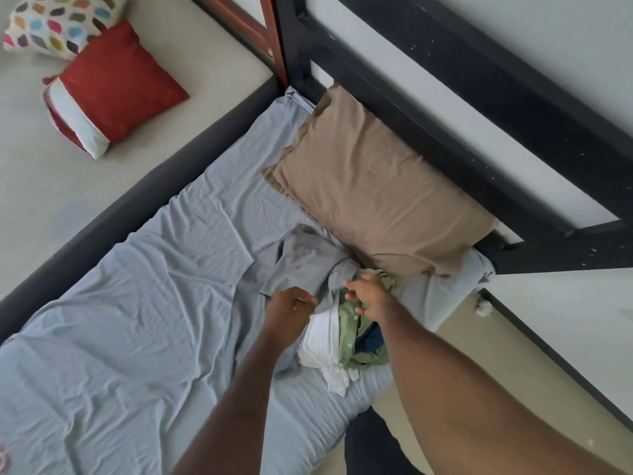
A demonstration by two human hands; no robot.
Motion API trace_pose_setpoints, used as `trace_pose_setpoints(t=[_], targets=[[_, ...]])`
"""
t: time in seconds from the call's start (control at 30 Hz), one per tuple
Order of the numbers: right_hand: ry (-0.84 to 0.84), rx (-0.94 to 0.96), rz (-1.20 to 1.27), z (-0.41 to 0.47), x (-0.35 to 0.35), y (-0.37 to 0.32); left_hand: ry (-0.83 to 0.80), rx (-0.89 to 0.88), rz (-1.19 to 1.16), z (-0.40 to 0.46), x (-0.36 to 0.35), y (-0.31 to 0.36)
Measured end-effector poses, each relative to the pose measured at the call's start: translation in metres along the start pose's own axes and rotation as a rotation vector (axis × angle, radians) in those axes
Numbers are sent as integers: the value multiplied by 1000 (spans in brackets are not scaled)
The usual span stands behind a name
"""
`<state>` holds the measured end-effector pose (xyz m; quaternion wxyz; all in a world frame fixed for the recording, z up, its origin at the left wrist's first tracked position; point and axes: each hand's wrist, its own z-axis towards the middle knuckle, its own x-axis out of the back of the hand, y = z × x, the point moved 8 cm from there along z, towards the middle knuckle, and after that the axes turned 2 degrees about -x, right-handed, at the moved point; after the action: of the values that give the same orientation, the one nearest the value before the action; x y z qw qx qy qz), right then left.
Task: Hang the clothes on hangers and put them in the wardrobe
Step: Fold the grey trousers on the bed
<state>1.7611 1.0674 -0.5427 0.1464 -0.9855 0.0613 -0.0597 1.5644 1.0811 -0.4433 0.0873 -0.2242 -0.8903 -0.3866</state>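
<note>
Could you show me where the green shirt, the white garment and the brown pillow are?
green shirt (347,332), head view: on its buttoned front strip.
white garment (320,344), head view: on the folded middle of the cloth.
brown pillow (370,186), head view: on the centre of the pillowcase.

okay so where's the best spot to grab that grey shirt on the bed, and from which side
Probably the near edge of the grey shirt, where the left hand already pinches it. Come from the near, left side. Its far end is bunched against the brown pillow, and its right side overlaps the green shirt and white garment, so lifting from the free edge should peel it off the pile alone.
</note>
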Motion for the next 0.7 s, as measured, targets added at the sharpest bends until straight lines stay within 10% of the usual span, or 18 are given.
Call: trace_pose_setpoints(t=[0.3,0.43,0.7], targets=[[-358,654,-295,-139,-116,26,138,294,-462,-53,32,-42],[-496,524,-295,-172,-118,62,262,265,-382,-91,61,-70],[-342,116,1,-219,-134,102,8,41,-518,-195,64,-90]])
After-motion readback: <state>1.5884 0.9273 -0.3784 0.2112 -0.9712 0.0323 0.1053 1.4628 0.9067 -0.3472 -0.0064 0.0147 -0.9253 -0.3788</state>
